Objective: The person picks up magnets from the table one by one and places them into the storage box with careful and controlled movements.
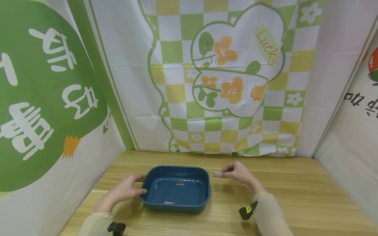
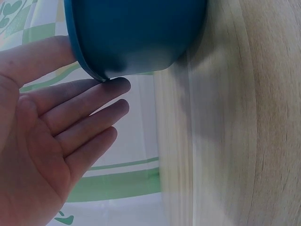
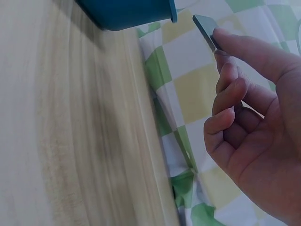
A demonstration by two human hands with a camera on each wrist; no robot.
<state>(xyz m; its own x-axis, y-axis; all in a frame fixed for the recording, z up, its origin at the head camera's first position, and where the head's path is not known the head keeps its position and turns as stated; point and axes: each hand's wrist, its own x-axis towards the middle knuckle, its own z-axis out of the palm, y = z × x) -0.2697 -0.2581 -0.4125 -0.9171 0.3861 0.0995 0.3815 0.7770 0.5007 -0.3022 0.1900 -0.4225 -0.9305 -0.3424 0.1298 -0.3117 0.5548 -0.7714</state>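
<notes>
A dark blue rectangular tray (image 1: 175, 208) with raised walls stands on the wooden table. My left hand (image 1: 125, 189) holds its left end, the thumb over the rim and the fingers along the outside. In the left wrist view the fingers (image 2: 94, 125) are nearly straight, with tips at the tray's edge. To the right of the tray, my right hand (image 1: 240, 172) pinches a small flat silvery rectangular piece (image 3: 206, 31) between thumb and index finger, raised above the tabletop. Two similar flat pieces lie inside the tray: one (image 1: 180, 183) toward the back, another (image 1: 169, 203) by the front wall.
The wooden tabletop (image 1: 298, 196) extends around the tray. Behind it hangs a green-and-yellow checked cloth (image 1: 183, 124), and printed fabric walls (image 1: 97, 157) close in both sides. A small black device (image 1: 247, 211) is worn on the right wrist, a second (image 1: 116, 228) on the left.
</notes>
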